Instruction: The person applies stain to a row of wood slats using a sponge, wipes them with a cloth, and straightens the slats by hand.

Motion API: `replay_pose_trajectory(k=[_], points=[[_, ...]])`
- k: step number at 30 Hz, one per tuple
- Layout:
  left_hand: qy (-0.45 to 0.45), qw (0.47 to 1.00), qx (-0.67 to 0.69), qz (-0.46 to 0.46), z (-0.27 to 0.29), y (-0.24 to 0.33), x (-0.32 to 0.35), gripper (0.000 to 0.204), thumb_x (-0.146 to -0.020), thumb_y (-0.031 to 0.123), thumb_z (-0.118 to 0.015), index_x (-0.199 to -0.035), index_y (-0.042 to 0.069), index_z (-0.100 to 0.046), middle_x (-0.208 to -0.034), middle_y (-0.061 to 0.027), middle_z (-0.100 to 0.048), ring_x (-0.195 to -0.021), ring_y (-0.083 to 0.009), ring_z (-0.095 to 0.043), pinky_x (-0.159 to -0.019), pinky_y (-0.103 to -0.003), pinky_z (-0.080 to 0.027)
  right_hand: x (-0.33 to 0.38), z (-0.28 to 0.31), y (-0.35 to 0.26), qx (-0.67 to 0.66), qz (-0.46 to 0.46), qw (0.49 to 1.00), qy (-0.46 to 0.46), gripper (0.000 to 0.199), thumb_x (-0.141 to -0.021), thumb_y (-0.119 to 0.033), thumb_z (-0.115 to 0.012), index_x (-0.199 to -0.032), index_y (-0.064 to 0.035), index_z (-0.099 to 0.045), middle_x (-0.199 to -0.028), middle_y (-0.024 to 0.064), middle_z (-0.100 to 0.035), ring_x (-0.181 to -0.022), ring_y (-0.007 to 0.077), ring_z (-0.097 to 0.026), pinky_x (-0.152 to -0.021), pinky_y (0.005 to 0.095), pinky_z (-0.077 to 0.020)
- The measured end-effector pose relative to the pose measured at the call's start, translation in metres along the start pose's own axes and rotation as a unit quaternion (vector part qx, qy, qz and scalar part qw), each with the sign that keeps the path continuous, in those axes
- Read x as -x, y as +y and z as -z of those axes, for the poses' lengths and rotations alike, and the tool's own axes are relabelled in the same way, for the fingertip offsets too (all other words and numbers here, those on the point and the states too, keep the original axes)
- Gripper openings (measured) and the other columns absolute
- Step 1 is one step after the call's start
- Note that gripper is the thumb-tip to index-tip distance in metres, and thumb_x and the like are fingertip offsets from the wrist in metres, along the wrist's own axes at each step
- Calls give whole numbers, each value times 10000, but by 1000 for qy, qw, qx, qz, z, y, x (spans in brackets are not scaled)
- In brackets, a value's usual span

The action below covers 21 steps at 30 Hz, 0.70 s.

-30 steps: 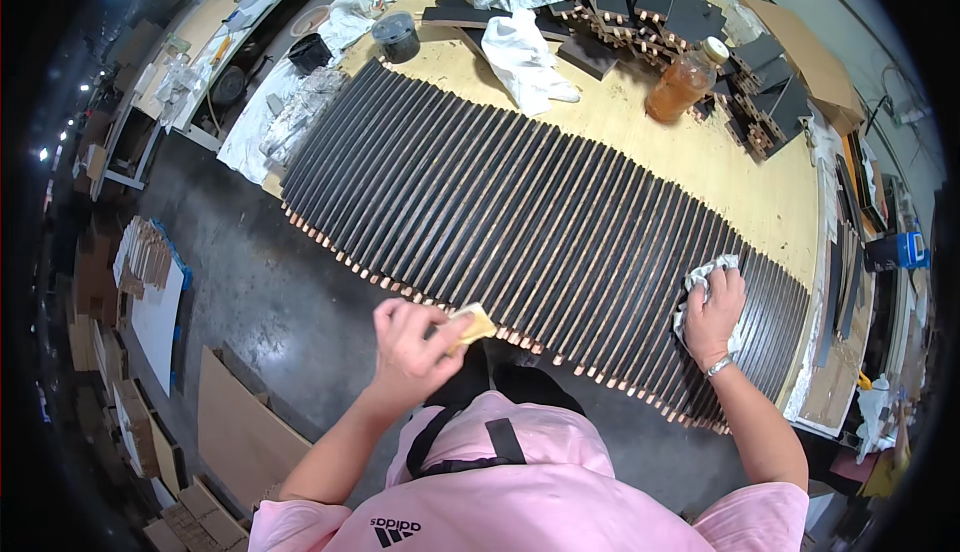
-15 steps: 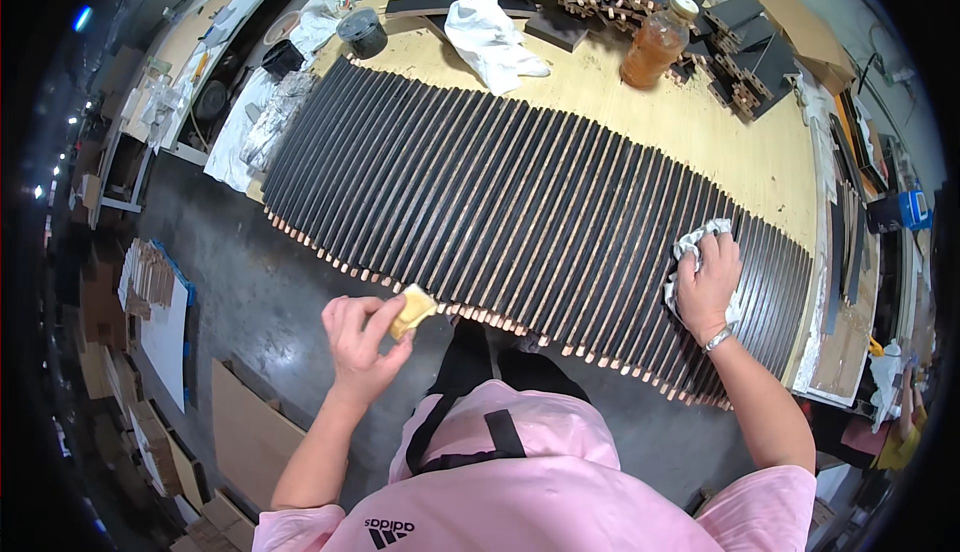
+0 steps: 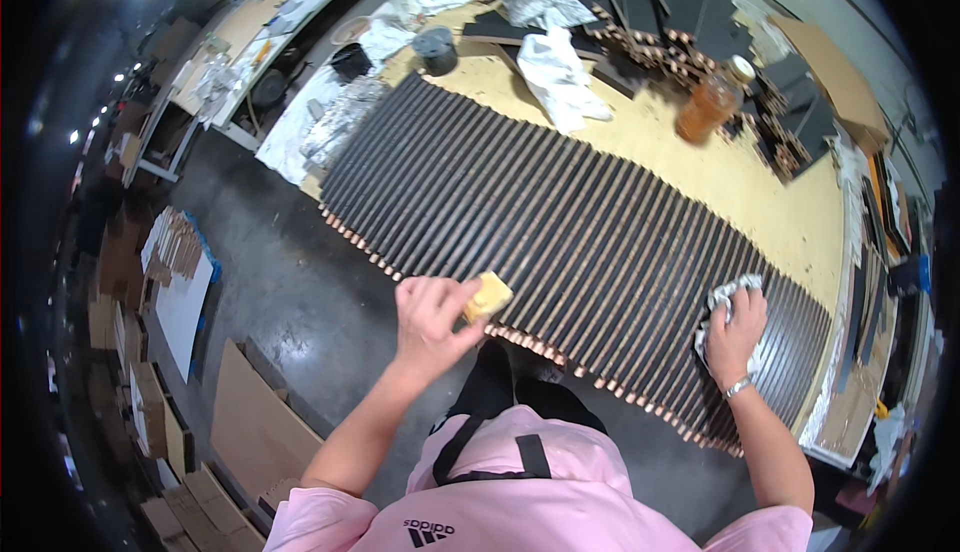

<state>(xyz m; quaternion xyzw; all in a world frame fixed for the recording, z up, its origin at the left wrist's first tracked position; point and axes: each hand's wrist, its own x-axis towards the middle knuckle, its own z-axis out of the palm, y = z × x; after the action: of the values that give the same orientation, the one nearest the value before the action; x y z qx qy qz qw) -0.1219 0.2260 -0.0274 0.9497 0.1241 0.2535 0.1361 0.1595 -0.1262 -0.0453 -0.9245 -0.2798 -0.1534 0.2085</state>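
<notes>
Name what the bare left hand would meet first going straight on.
Likely the long narrow black strips beyond the blocky yellow sponge in the left hand; whether they touch is unclear.

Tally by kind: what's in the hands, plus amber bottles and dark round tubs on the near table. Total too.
Yellow sponge, in left hand: 1
Crumpled whitish cloth, in right hand: 1
Amber bottle: 1
Dark round tubs: 2
Total: 5
</notes>
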Motion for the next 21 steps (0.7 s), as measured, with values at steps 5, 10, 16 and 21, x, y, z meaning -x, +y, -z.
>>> replay_pose_trajectory(k=[5,10,16,21], points=[[90,987,-101,88,34,-107,-9,496,-709,144,-820,-1189,125,-696,-991,-63,-666,-966,-288,-627,-893,-451,-435,0,-2,2,17,-9,1000,-5,125,-827,-100,-611,-900,-24,-545,-979,190,-516,-944,400,-506,-815,512,-401],[173,939,-148,258,59,-137,-13,460,-724,109,-837,-1168,101,-716,-990,-73,-665,-980,-302,-632,-890,-458,-461,1,-3,3,5,-4,1000,-8,122,-826,-72,-589,-896,1,-521,-979,197,-501,-948,413,-499,-823,510,-394],[55,989,-124,50,56,-115,-13,483,-692,153,-845,-1158,137,-718,-973,-36,-636,-964,-245,-614,-966,-449,-396,1,-3,5,3,-3,1000,-21,135,-826,-60,-574,-915,19,-511,-988,211,-486,-951,418,-492,-848,504,-396],[120,975,-124,138,69,-118,-17,476,-716,163,-829,-1175,123,-712,-981,-50,-620,-965,-272,-599,-921,-454,-410,4,-5,10,3,-8,1000,-19,153,-827,-61,-563,-944,24,-514,-1008,214,-480,-964,421,-490,-871,506,-399]])
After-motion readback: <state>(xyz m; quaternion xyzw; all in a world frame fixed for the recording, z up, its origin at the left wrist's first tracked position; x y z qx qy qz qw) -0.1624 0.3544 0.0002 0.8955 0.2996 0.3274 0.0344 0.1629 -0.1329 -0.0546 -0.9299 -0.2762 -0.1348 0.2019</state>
